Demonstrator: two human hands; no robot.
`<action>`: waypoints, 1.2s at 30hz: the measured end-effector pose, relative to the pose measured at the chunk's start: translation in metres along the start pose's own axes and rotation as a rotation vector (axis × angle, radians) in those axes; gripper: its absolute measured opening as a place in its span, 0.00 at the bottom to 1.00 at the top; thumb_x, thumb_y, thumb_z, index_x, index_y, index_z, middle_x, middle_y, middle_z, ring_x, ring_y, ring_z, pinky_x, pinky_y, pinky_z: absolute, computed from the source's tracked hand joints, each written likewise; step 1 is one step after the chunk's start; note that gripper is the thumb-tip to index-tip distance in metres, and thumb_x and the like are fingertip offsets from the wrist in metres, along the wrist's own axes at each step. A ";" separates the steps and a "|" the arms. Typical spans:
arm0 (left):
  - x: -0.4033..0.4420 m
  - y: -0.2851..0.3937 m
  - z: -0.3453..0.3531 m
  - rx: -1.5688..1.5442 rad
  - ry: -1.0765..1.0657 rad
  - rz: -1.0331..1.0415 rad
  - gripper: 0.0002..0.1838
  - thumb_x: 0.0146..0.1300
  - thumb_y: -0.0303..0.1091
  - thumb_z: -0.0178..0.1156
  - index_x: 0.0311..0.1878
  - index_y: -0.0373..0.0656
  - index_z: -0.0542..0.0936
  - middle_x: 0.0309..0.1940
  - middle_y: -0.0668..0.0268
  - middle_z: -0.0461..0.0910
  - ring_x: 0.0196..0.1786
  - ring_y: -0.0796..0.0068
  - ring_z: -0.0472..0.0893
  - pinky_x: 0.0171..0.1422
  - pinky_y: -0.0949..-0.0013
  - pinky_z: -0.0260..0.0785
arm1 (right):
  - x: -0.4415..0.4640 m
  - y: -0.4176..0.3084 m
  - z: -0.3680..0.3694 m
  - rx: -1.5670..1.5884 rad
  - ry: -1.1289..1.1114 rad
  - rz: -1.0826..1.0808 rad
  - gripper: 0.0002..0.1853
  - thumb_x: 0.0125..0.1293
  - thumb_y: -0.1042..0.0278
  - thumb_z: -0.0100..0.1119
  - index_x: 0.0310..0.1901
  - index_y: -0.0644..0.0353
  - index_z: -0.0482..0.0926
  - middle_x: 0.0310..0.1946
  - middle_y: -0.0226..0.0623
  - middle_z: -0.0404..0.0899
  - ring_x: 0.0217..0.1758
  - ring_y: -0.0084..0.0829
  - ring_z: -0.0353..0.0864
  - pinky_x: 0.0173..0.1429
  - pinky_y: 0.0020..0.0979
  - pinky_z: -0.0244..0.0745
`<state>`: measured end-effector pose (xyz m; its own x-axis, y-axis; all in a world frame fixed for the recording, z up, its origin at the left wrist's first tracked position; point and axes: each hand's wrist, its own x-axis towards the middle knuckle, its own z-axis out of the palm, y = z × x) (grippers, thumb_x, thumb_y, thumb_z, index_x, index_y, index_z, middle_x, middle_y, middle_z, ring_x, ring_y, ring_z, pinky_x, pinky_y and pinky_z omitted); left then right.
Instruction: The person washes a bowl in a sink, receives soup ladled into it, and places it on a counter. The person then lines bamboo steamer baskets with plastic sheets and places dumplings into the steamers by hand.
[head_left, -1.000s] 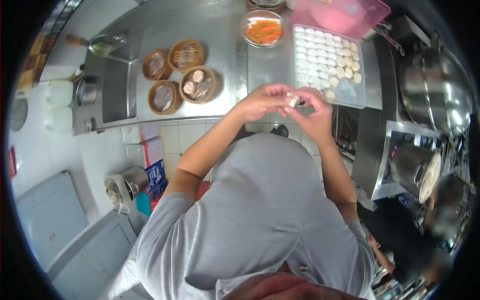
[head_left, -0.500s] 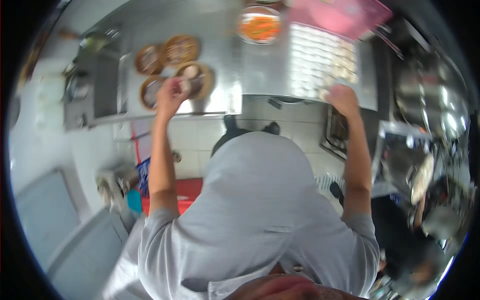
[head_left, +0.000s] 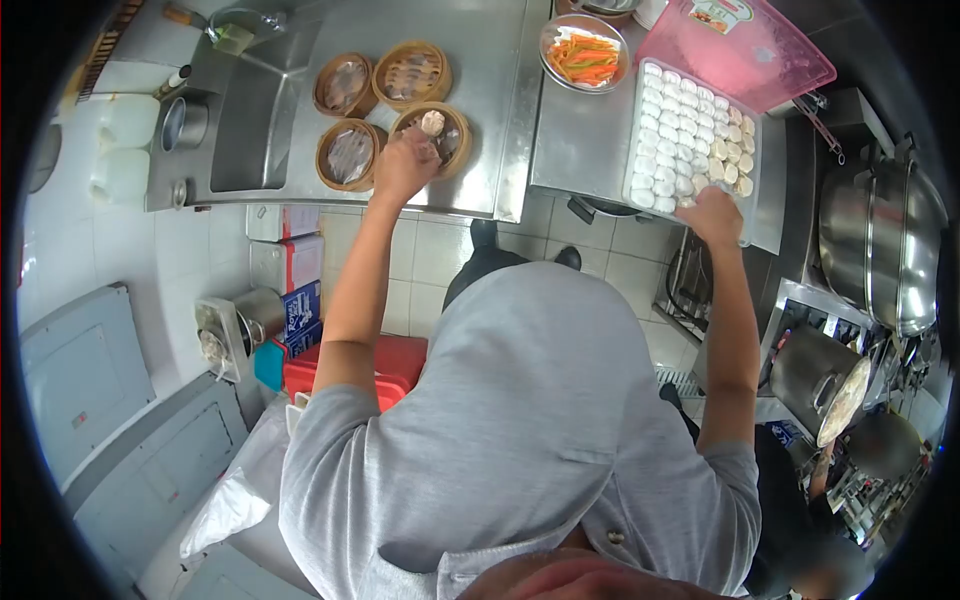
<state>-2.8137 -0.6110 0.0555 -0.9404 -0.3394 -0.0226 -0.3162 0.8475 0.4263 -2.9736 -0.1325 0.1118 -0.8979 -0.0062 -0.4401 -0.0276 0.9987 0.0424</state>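
My left hand [head_left: 407,168] reaches over the front right bamboo steamer [head_left: 459,168], fingers drawn together; what they hold, if anything, is hidden. A pinkish dumpling [head_left: 432,123] sits in that steamer just beyond my fingers. My right hand [head_left: 714,214] is at the front edge of a clear tray [head_left: 745,205] filled with rows of small round pieces, white on the left and yellowish on the right. Its fingers are closed at a piece near the tray's front, and the grip itself is too small to tell.
Three more steamers [head_left: 345,84] stand around the left hand's one. A bowl of carrot strips [head_left: 585,58] and a pink lid [head_left: 740,45] lie behind the tray. A sink [head_left: 255,130] is at left, big pots [head_left: 870,240] at right. Another person in dark clothes is at lower right.
From together in front of the counter, my hands have parted: the left moved to the steamers, the right to the tray. The view has also shifted.
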 end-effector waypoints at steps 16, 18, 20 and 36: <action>-0.008 0.065 -0.024 -0.631 -0.218 -0.005 0.25 0.66 0.43 0.66 0.61 0.40 0.79 0.53 0.57 0.84 0.48 0.69 0.83 0.51 0.67 0.75 | -0.070 0.014 0.002 1.251 0.234 -0.295 0.20 0.57 0.78 0.72 0.53 0.63 0.80 0.39 0.30 0.84 0.39 0.20 0.82 0.41 0.22 0.78; -0.017 0.110 -0.023 -1.006 -0.512 0.076 0.27 0.70 0.42 0.63 0.67 0.40 0.74 0.56 0.60 0.82 0.47 0.75 0.83 0.50 0.71 0.74 | -0.087 -0.029 0.011 1.354 0.310 -0.598 0.19 0.56 0.74 0.74 0.50 0.59 0.82 0.45 0.30 0.82 0.41 0.22 0.82 0.42 0.23 0.78; -0.026 0.154 -0.022 -1.204 -0.821 0.099 0.29 0.73 0.40 0.59 0.73 0.38 0.68 0.60 0.60 0.80 0.50 0.74 0.83 0.51 0.70 0.75 | -0.112 -0.071 -0.001 1.200 0.358 -0.692 0.18 0.51 0.69 0.77 0.45 0.55 0.85 0.45 0.33 0.81 0.50 0.25 0.81 0.47 0.28 0.79; -0.050 0.098 -0.029 -1.400 -0.501 -0.086 0.19 0.63 0.26 0.67 0.56 0.39 0.77 0.42 0.66 0.83 0.40 0.77 0.82 0.42 0.73 0.76 | -0.011 0.012 0.039 0.763 0.671 -0.573 0.24 0.58 0.70 0.72 0.57 0.57 0.79 0.58 0.38 0.80 0.55 0.29 0.82 0.54 0.34 0.80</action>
<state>-2.7941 -0.5227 0.1250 -0.9617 0.0515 -0.2693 -0.2706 -0.3362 0.9021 -2.9472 -0.1189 0.0817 -0.8979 -0.2637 0.3525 -0.4383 0.6106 -0.6596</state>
